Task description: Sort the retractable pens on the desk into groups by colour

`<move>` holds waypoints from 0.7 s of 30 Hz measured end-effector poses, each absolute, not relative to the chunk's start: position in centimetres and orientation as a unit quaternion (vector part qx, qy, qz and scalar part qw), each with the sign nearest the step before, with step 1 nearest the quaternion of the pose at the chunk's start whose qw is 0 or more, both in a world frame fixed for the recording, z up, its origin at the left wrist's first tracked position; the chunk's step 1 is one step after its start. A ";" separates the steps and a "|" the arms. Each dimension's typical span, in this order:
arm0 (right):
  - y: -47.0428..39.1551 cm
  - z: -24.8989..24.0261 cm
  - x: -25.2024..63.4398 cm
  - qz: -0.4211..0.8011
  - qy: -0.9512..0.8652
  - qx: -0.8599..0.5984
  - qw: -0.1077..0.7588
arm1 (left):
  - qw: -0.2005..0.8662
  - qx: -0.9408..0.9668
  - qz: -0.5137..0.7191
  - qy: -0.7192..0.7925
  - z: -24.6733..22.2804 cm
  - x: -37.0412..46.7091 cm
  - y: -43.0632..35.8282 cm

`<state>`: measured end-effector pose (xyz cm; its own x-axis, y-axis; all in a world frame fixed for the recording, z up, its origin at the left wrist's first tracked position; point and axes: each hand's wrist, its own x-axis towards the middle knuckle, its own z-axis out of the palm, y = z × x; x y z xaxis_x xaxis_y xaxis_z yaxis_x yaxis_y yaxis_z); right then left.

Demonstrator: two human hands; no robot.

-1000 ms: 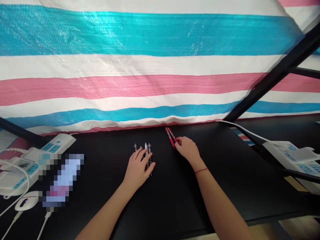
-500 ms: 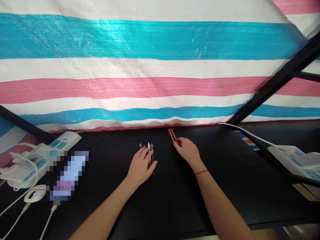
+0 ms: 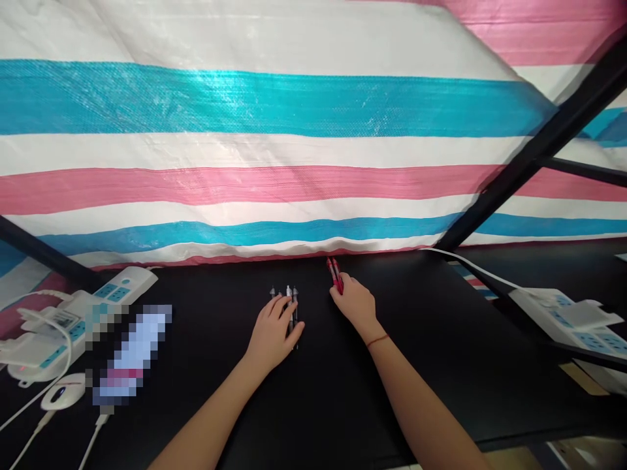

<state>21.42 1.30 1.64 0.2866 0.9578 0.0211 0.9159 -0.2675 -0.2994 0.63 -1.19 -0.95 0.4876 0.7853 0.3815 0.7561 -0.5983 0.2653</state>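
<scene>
My left hand (image 3: 273, 328) lies palm down with its fingers spread over several black and clear pens (image 3: 295, 301) on the black tabletop (image 3: 313, 405). The pens' tips poke out beyond the fingers, and the palm hides much of the rest. To the right, my right hand (image 3: 356, 304) has its thumb and fingers closed around a pair of red pens (image 3: 335, 273). These lie side by side, pointing toward the back edge, with their near ends covered by the hand.
A striped plastic sheet (image 3: 245, 186) hangs behind the tabletop. On the left are a power strip (image 3: 130, 284) with plugs and cables, a blurred-out phone (image 3: 134, 352) and a white rounded device (image 3: 63, 391). Another power strip (image 3: 563, 313) and a black frame bar (image 3: 514, 156) are at the right.
My right hand has shifted slightly left, and the red pens now point more straight toward the back. The left hand stays on the black and clear pens. The whole view has tilted a little.
</scene>
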 end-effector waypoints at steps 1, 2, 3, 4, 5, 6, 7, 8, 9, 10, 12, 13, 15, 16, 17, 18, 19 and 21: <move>1.3 1.7 21.4 0.083 -0.591 -0.792 0.127 | 0.032 0.862 0.238 0.447 -0.9 0.6 -1.2; 1.3 1.7 21.3 0.085 -0.591 -0.792 0.127 | 0.033 0.861 0.239 0.447 -0.9 0.6 -1.2; 1.3 1.7 21.3 0.087 -0.591 -0.792 0.127 | 0.034 0.861 0.240 0.447 -0.9 0.6 -1.2; 1.3 1.7 21.3 0.089 -0.592 -0.791 0.129 | 0.035 0.861 0.241 0.447 -0.9 0.6 -1.2; 1.3 1.7 21.4 0.089 -0.592 -0.790 0.132 | 0.037 0.861 0.242 0.446 -1.0 0.6 -1.2; 1.3 1.7 21.4 0.089 -0.593 -0.789 0.136 | 0.038 0.860 0.244 0.447 -1.0 0.6 -1.2; 1.3 1.7 21.5 0.088 -0.594 -0.788 0.139 | 0.041 0.859 0.245 0.447 -1.0 0.6 -1.2; 1.2 1.6 21.5 0.086 -0.594 -0.787 0.142 | 0.044 0.859 0.247 0.447 -1.0 0.7 -1.2; 1.2 1.5 21.6 0.083 -0.595 -0.786 0.145 | 0.047 0.858 0.249 0.447 -1.0 0.7 -1.2; 1.2 1.4 21.7 0.081 -0.596 -0.785 0.148 | 0.051 0.857 0.252 0.447 -1.0 0.6 -1.2; 1.1 1.1 21.8 0.079 -0.598 -0.781 0.158 | 0.060 0.854 0.260 0.446 -1.1 0.6 -1.2; 1.1 1.0 21.9 0.078 -0.599 -0.779 0.166 | 0.065 0.853 0.264 0.446 -1.1 0.6 -1.2; 1.1 0.7 22.1 0.067 -0.597 -0.775 0.193 | 0.075 0.851 0.267 0.447 -1.1 0.5 -1.2; 1.1 0.7 22.1 0.055 -0.595 -0.772 0.216 | 0.079 0.849 0.268 0.448 -1.1 0.4 -1.2; 1.0 0.7 22.1 0.040 -0.593 -0.766 0.244 | 0.083 0.848 0.268 0.449 -1.1 0.4 -1.1; 1.0 0.7 22.1 0.025 -0.595 -0.754 0.277 | 0.086 0.847 0.269 0.451 -1.1 0.4 -1.1; 0.9 0.7 21.9 0.013 -0.602 -0.736 0.310 | 0.090 0.845 0.271 0.452 -1.1 0.4 -1.1; 0.7 0.9 21.3 0.019 -0.642 -0.677 0.359 | 0.096 0.842 0.276 0.453 -1.2 0.4 -1.0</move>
<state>21.26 0.69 0.89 0.1761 0.8828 0.4356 0.8555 0.0816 -0.5113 0.44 -0.99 -1.19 0.4373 0.8162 0.3776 0.7099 -0.5711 0.4122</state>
